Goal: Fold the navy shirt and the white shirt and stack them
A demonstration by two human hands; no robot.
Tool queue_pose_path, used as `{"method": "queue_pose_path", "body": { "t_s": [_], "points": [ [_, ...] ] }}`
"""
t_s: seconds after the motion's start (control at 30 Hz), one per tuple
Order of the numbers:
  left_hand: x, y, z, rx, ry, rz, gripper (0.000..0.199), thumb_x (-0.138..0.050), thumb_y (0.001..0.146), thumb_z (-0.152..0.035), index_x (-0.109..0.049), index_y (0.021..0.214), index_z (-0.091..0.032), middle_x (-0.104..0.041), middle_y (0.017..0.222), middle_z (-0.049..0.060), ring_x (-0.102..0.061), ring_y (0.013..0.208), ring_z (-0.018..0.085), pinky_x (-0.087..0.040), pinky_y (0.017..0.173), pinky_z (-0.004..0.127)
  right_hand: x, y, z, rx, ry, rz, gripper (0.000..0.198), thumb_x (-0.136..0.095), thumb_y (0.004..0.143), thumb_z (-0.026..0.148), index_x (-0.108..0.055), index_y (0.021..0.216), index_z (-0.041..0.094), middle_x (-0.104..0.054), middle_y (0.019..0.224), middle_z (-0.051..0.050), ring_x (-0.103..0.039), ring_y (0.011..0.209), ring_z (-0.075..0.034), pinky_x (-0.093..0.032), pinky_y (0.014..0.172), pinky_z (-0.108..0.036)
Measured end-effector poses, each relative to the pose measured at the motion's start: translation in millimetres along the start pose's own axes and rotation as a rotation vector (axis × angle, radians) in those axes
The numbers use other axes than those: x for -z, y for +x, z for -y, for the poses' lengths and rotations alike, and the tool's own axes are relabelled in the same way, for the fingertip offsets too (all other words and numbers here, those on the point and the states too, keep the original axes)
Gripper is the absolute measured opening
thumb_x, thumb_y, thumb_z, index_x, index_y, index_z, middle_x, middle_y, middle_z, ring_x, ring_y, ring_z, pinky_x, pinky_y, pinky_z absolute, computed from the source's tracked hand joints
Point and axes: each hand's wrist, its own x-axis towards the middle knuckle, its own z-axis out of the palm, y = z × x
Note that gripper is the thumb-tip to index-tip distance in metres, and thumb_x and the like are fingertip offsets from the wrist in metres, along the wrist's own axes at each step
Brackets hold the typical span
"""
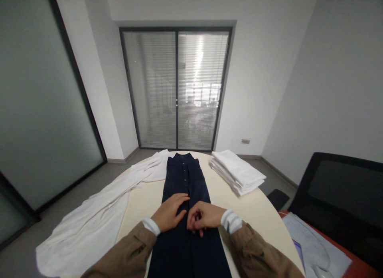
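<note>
A dark navy shirt [176, 182] lies folded long and narrow down the table's middle, its collar at the far end and small buttons along its front. My left hand [171, 211] rests flat on it, fingers stretched out towards the front opening. Just to the right, my right hand [206, 216] is closed over the shirt's front, fingers curled inward. Whatever those fingers may pinch is hidden. The two hands are close together but apart.
A white garment [98, 214] spreads along the table's left side and hangs over the edge. A stack of folded white cloth [237, 170] sits on the round table [254, 218] at right. Beyond the right edge stands a black mesh chair [341, 202] beside some papers [317, 246].
</note>
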Motion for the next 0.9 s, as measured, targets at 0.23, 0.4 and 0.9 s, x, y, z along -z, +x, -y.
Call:
{"method": "queue_pose_path", "body": {
  "t_s": [0.23, 0.4, 0.9],
  "points": [
    [-8.9, -5.0, 6.0, -0.048, 0.200, 0.140, 0.064, -0.050, 0.092, -0.029, -0.025, 0.151, -0.031, -0.020, 0.159, 0.005, -0.021, 0.145, 0.028, -0.025, 0.116, 0.052, 28.4, 15.4, -18.8, 0.174, -0.532, -0.943, 0.026, -0.046, 0.092, 0.023, -0.068, 0.106, 0.021, -0.069, 0.101, -0.006, -0.061, 0.096, -0.019, -0.045, 0.090, -0.033],
    [-5.6, -4.5, 0.1, -0.070, 0.231, 0.140, 0.054, -0.048, 0.093, -0.027, -0.036, 0.145, -0.034, -0.027, 0.157, 0.004, -0.025, 0.144, 0.029, -0.027, 0.114, 0.054, 49.5, 37.8, -32.6, 0.148, -0.683, -0.939, 0.034, -0.043, 0.091, 0.013, -0.069, 0.110, 0.024, -0.068, 0.111, -0.005, -0.052, 0.114, -0.021, -0.039, 0.101, -0.037],
    [-7.7, -2.2, 1.7, -0.035, 0.235, 0.157, 0.055, -0.050, 0.091, -0.026, -0.038, 0.145, -0.029, -0.027, 0.157, 0.007, -0.025, 0.144, 0.028, -0.026, 0.115, 0.053, 63.7, 56.6, -33.2, 0.018, -0.933, -0.894, 0.014, -0.054, 0.088, 0.027, -0.066, 0.093, 0.021, -0.051, 0.137, -0.008, -0.028, 0.135, -0.031, -0.025, 0.104, -0.053]
  ]
}}
